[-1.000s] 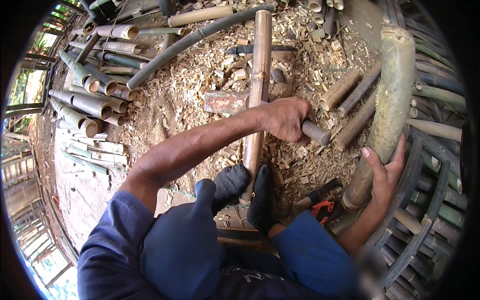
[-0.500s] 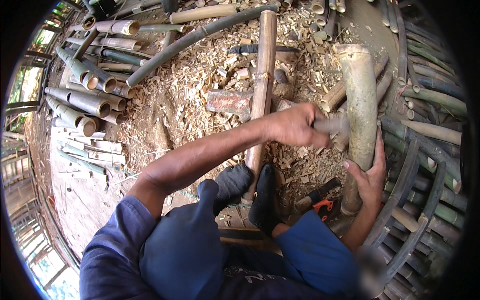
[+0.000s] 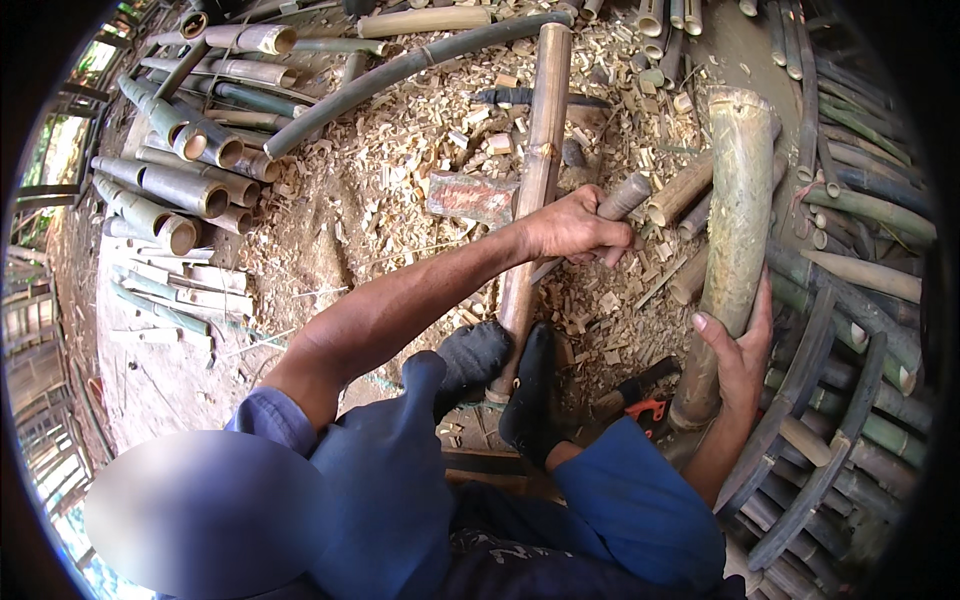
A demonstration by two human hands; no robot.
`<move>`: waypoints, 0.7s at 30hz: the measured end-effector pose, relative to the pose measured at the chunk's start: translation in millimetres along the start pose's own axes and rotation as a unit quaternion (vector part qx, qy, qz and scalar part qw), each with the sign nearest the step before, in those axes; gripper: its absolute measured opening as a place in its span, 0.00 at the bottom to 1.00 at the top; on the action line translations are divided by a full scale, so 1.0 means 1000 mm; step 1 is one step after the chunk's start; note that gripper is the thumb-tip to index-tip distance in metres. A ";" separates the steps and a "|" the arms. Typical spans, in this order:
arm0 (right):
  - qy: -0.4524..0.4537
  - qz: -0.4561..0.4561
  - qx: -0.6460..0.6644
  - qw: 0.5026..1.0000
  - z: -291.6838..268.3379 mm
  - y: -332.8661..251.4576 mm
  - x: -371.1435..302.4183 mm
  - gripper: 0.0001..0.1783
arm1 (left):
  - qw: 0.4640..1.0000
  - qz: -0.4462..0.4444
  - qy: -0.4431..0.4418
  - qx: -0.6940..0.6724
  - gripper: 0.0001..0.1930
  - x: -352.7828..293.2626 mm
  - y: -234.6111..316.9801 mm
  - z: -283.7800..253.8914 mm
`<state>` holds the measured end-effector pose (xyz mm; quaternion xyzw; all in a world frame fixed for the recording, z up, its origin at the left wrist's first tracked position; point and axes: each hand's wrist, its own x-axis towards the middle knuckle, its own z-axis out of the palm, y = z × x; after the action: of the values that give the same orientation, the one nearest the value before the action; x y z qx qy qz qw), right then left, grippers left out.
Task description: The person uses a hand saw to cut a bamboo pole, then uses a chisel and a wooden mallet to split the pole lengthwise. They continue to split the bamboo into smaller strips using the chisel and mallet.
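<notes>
My left hand is closed around a short, grey-brown, round rod with a ribbed surface. The rod slants up to the right, and a thin grey piece shows below the hand beside the brown bamboo pole. My right hand grips a thick, pale green bamboo tube, with the thumb on its near side and the fingers partly hidden behind it. This tube leans upright, its closed, pale end away from me. Between my dark-socked feet runs the long brown bamboo pole, lying over a reddish, worn block.
Wood chips cover the ground. Cut bamboo tubes lie stacked at the left, with more bamboo poles along the right. By my right foot is an orange-handled tool. A bamboo frame stands near my right forearm.
My left hand has drawn back left from the bamboo tube, and the rod now tilts upward instead of pointing right at it. My right hand keeps its hold; the view has shifted slightly.
</notes>
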<state>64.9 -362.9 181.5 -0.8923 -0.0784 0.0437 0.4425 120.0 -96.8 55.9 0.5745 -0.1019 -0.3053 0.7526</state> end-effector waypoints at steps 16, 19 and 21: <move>-0.191 -0.019 -0.181 0.964 0.003 -0.086 0.036 0.56 | 0.990 0.125 -0.025 0.067 0.11 -0.003 -0.032 -0.003; -0.177 -0.071 -0.169 0.967 -0.006 -0.067 0.033 0.56 | 0.994 0.083 -0.007 0.064 0.12 -0.002 -0.021 0.002; -0.089 -0.091 -0.082 0.989 -0.013 -0.074 0.027 0.57 | 0.997 0.047 0.007 0.057 0.12 -0.010 -0.014 0.007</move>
<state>86.3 -323.9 247.9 -0.9071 -0.2018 0.0757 0.3616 103.9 -98.5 47.1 0.6133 -0.1413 -0.2593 0.7326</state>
